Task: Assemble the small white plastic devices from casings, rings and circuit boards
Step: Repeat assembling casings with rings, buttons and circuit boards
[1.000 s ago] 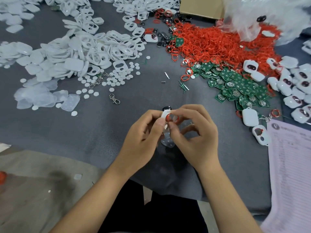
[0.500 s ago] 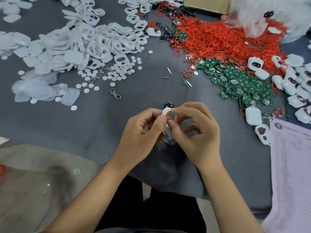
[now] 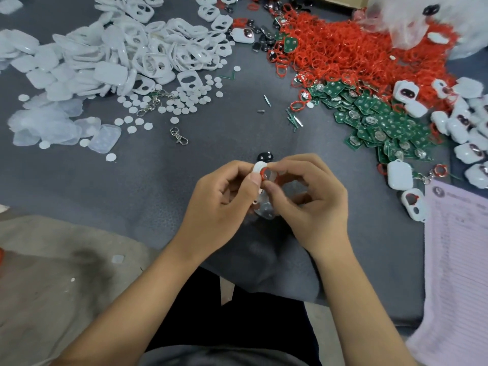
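Both hands meet above the grey mat point(image 3: 216, 165) near its front edge. My left hand point(image 3: 221, 204) pinches a small white casing point(image 3: 257, 167) between thumb and fingers. A red ring point(image 3: 264, 173) sits on the casing's face, and my right hand point(image 3: 314, 196) pinches it there with thumb and forefinger. A clear plastic piece point(image 3: 265, 208) shows just below the two thumbs. A small black part point(image 3: 264, 156) lies on the mat right behind the casing. Most of the casing is hidden by my fingers.
White casing shells point(image 3: 126, 56) and small white discs point(image 3: 174, 107) spread over the back left. Red rings point(image 3: 356, 51) pile at the back right, green circuit boards point(image 3: 380, 120) below them, finished white devices point(image 3: 464, 122) at the right edge. A printed sheet point(image 3: 459, 260) lies at the right. A metal clasp point(image 3: 179, 136) lies mid-mat.
The hands stay together on the casing and ring; the fingers shift only slightly. The view has tilted a little, so the piles sit higher in frame.
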Demonstrator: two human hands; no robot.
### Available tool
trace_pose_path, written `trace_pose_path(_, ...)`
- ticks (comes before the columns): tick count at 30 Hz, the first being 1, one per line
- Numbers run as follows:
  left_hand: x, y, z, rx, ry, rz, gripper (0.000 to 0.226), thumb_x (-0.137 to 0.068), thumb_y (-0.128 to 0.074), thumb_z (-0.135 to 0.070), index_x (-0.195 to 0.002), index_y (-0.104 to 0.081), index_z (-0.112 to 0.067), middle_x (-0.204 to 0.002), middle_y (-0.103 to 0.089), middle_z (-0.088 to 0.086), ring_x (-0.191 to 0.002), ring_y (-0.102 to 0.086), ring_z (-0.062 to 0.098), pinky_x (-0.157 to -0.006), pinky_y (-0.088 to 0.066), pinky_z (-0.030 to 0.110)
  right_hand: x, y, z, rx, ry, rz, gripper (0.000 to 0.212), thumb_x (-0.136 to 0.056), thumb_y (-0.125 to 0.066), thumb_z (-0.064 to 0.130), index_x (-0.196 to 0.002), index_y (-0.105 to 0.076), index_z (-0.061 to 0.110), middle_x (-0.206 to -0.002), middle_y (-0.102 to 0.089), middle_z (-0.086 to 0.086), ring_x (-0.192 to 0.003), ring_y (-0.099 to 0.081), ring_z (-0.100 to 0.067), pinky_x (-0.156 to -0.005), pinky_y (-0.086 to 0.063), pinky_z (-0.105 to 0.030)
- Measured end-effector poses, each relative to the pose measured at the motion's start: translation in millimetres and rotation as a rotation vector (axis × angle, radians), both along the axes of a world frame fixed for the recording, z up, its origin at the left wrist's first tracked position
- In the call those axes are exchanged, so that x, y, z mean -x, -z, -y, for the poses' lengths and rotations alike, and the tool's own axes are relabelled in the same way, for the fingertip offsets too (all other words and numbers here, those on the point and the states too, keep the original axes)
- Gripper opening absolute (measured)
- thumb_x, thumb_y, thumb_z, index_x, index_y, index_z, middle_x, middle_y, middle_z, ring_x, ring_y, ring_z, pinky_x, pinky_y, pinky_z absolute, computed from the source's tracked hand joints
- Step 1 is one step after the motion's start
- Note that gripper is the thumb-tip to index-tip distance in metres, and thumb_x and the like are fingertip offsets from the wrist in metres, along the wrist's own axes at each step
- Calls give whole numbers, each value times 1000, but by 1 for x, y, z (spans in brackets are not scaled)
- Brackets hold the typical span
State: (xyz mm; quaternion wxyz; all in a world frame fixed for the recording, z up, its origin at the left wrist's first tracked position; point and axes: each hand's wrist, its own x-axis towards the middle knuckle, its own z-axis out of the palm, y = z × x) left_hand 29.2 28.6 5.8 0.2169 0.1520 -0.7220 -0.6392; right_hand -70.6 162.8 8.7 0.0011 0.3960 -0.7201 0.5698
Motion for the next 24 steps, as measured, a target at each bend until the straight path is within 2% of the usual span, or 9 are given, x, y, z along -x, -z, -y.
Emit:
trace_pose_path(3,0,1,1,-12,11,-7,19,-106,-57,-18,-101,-73,-9,-77,-70,6,-62,-65,11,-62,-54,20,1,0,-1,13,-7,16,21,-89,-80,12,-108,-74,18,-105,-65,3,-86,-68,-13,-68,-47,-14)
trace_pose_path(6,-1,0,2,-16,34,4,22,-105,-56,-23,-103,-73,-10,-78,-71,8,-63,-66,16,-62,-55,23,0,-1,-3,13,-6,19,19,-90,-79,15,-108,-75,20,-106,-65,2,-84,-68,-13,-57,-45,-15)
trace_pose_path(8,-1,-1,4,3,38,14,23,-105,-56,-26,-104,-74,-12,-79,-72,7,-63,-67,18,-62,-56,28,0,-1,-3,19,1,11,20,-91,-79,15,-109,-74,22,-106,-64,1,-83,-67,-14,-48,-45,-23)
trace_pose_path(10,-2,-1,6,9,53,20,24,-106,-56,-28,-105,-74,-13,-81,-72,7,-64,-68,18,-64,-57,32,0,-1,-2,19,6,8,20,-90,-79,16,-108,-74,23,-106,-65,-1,-84,-67,-15,-46,-48,-31)
trace_pose_path(14,-3,-3,9,-39,133,16,20,-105,-57,-25,-103,-74,-14,-86,-74,5,-68,-70,12,-67,-54,20,4,1,-6,11,-3,87,16,-87,-80,22,-103,-77,23,-103,-66,-1,-84,-68,-20,-46,-49,-44)
trace_pose_path(17,-2,-3,9,-60,162,6,21,-104,-58,-24,-97,-75,-12,-84,-74,8,-69,-70,10,-68,-52,16,5,2,-9,-3,-18,127,17,-86,-80,28,-103,-78,24,-97,-64,-1,-75,-65,-22,-50,-50,-44)
trace_pose_path(22,-2,-5,8,-61,168,-5,19,-102,-59,-23,-95,-77,-19,-83,-75,3,-69,-69,7,-66,-53,16,6,2,-9,-11,-52,157,18,-84,-82,22,-102,-79,22,-87,-64,3,-67,-60,-15,-55,-48,-33)
trace_pose_path(24,-2,-5,7,-61,163,-5,19,-102,-60,-24,-96,-77,-20,-84,-76,4,-68,-69,8,-65,-55,18,7,3,-10,-14,-60,163,20,-84,-83,20,-104,-79,22,-86,-65,3,-68,-62,-18,-56,-50,-40)
